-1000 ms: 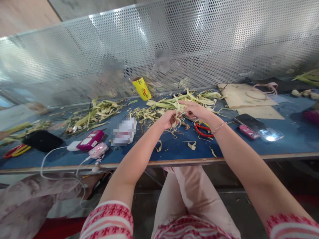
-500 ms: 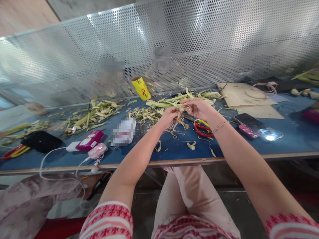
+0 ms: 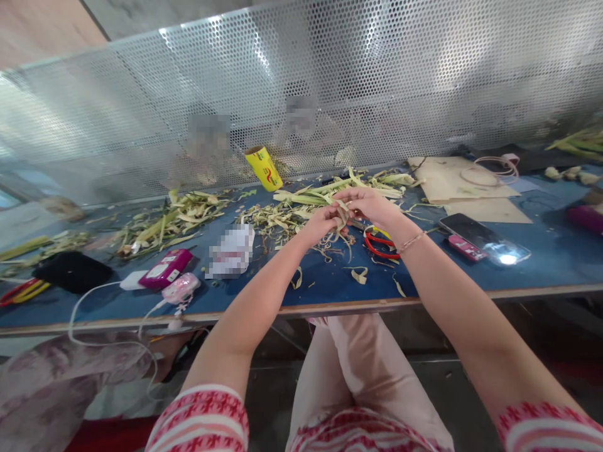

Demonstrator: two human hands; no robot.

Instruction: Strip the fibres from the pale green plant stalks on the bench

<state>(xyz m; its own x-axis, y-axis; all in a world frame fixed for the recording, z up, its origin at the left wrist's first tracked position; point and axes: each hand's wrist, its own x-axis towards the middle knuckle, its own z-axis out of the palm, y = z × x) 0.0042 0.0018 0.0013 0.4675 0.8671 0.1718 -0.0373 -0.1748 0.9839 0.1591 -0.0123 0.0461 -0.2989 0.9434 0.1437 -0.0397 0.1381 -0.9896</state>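
My left hand (image 3: 323,227) is closed in a pinch on a pale green plant strip (image 3: 343,216), its fingers close against those of my right hand. Gripping the same strip from the other side is my right hand (image 3: 370,206), thumb and fingers bent together. Partly covered by both hands lies a heap of pale green stalks and leaves (image 3: 311,196). Thin dry trimmings (image 3: 268,220) are spread left of my hands. Beside my right wrist lies a tool with red and yellow looped handles (image 3: 380,245); its working end is hidden.
A yellow tube (image 3: 264,169) leans behind the heap. On the right are cardboard sheets (image 3: 464,182) and a phone (image 3: 485,237); on the left, a purple box (image 3: 167,269), white cable (image 3: 78,307) and another plant pile (image 3: 174,220). Perforated metal panel (image 3: 330,75) stands at the back.
My right hand has shifted slightly left, closer to my left hand, and the strip between them has changed its angle. The whole view has drifted a little.
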